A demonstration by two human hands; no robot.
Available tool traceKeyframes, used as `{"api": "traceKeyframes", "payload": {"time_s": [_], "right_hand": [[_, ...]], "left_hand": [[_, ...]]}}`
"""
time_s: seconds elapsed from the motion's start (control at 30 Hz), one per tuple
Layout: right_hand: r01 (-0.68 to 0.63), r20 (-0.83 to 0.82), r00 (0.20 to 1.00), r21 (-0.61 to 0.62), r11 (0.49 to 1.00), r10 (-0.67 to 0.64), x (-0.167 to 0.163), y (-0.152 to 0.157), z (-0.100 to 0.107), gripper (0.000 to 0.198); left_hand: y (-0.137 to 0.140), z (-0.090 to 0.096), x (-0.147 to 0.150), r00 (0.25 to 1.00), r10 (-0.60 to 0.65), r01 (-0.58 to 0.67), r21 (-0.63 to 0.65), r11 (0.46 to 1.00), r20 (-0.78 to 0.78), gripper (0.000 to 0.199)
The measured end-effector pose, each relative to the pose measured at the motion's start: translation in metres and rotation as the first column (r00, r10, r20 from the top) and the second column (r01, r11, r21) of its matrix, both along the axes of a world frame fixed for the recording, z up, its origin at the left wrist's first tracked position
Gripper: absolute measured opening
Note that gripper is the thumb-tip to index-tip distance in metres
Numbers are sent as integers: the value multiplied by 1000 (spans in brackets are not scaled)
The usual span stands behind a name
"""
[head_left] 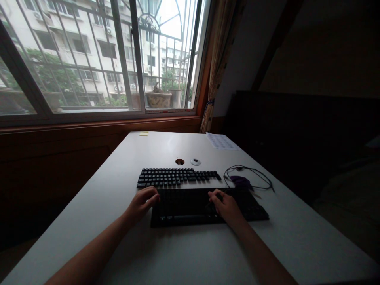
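A black keyboard lies across the white desk in front of me, its key bed mostly bare and dark. Behind it, loose black keycaps are laid out in rows in keyboard order. At the keyboard's upper left corner, my left hand is closed with curled fingers on the edge. Over the right-middle part of the key bed, my right hand is closed in a pinch. Something thin and dark may be at its fingertips, too dim to name.
A black cable loops beside a purple cloth-like thing at the right. Farther back are a cable hole, a round white cover, printed paper and a yellow sticky note. A barred window stands beyond.
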State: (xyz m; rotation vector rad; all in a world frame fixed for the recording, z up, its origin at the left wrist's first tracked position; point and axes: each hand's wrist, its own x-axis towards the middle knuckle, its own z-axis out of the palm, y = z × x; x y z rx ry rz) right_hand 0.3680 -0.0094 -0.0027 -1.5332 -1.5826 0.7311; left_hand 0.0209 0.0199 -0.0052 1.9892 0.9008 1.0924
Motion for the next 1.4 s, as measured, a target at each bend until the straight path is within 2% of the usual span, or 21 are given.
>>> {"api": "traceKeyframes", "payload": {"time_s": [0.2, 0.37, 0.57, 0.7, 0.8, 0.87, 1.03, 1.13, 1.4], "right_hand": [[-2, 5, 1000, 23, 1000, 2, -6, -2, 13, 43], [-78, 10, 997, 16, 997, 78, -19, -2, 34, 40], [-220, -99, 969, 57, 974, 224, -56, 12, 52, 36], [-311, -163, 933, 86, 946, 322, -87, 21, 50, 33], [-372, -149, 910, 118, 921, 387, -103, 22, 43, 32], [-406, -157, 893, 126, 905, 423, -110, 21, 38, 32], [-492, -225, 831, 131, 861, 509, -116, 16, 30, 31], [-518, -246, 805, 149, 842, 539, -116, 15, 29, 31], [-556, -338, 741, 178, 812, 581, -115, 14, 23, 27]], "left_hand": [[0, 0, 1, 1000, -5, 5, 5, 1000, 13, 31], [-2, 5, 4, 999, 0, -1, 38, 999, 37, 19], [-2, -2, 7, 996, -5, 4, 16, 1000, 84, 12], [-4, -2, 9, 991, -58, 70, -97, 993, 118, 19], [-5, 0, 11, 982, -116, 153, -260, 953, 151, 27], [-5, 3, 12, 975, -113, 177, -359, 916, 194, 31], [-9, 8, 14, 945, -90, 246, -502, 829, 314, 34], [-9, 9, 14, 928, -104, 298, -547, 783, 356, 34], [-6, 6, 13, 884, -50, 340, -567, 751, 464, 34]]}}
